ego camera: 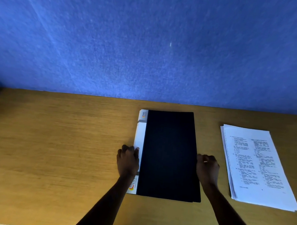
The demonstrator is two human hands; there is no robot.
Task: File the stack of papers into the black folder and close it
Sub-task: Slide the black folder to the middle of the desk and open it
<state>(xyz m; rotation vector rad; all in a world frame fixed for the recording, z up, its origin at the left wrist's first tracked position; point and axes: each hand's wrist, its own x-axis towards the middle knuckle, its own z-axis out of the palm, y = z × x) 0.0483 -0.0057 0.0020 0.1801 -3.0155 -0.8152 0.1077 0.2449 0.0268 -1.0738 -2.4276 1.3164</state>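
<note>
Folder (169,154) shut, mid-desk, papers (258,166) unfiled right of it; left hand (128,160) curls on its spine, right hand (207,168) curls at its open edge, nothing lifted

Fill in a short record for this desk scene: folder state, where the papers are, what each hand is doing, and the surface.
folder: black folder lies closed and flat, white spine strip on its left
papers: stack of papers lies right of the folder, apart from it, not yet filed
left hand: left hand rests on the spine edge
right hand: right hand at the folder's right edge, fingers curled
surface: wooden desk
backdrop: blue wall
</note>
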